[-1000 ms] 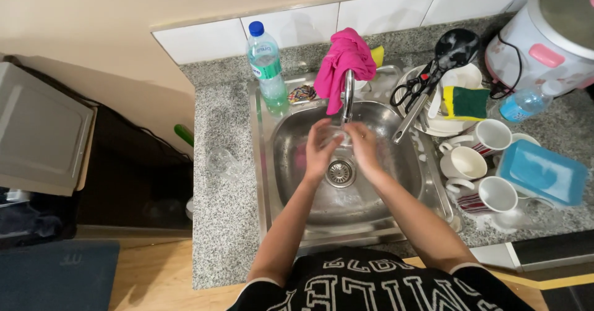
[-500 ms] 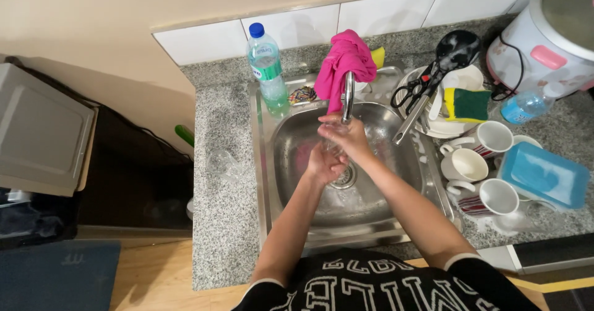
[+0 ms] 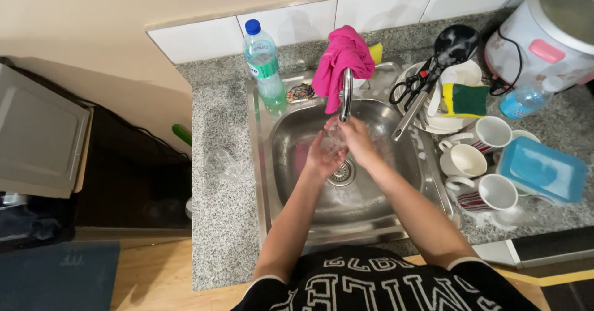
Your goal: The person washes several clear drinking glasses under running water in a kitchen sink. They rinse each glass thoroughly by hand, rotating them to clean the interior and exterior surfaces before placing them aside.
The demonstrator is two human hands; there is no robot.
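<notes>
Since the frame half a second earlier the two hands have drawn slightly apart and slid toward the drain; then they were pressed together right under the spout. Between them a small clear object (image 3: 336,132), glassy and too faint to name, sits just below the tip of the tap (image 3: 346,94) and above the drain (image 3: 341,172) of the steel sink (image 3: 291,181). The left hand (image 3: 322,156) is cupped beneath it with its fingers curled upward. The right hand (image 3: 357,139) bends over it from the other side. Whether either hand truly grips it or only rubs against it cannot be told.

A pink cloth (image 3: 341,57) hangs over the tap's neck. On the counter (image 3: 223,224) left of the basin stands an empty clear glass (image 3: 224,164), apart from the sink edge.

The likely risk is a slip. Wet fingers on something smooth and transparent, held over a hard steel basin, could let it drop and crack. The right elbow also passes close to the crowded crockery and could knock a mug.

Counted:
- three white mugs (image 3: 486,132)
- two plastic bottles, a tall one (image 3: 263,63) behind the sink and a small blue one (image 3: 526,101) by the rice cooker (image 3: 550,33)
- one sponge (image 3: 465,98)
- one pair of scissors (image 3: 411,87)
- one black ladle (image 3: 455,42)
- one blue lidded box (image 3: 544,170)
</notes>
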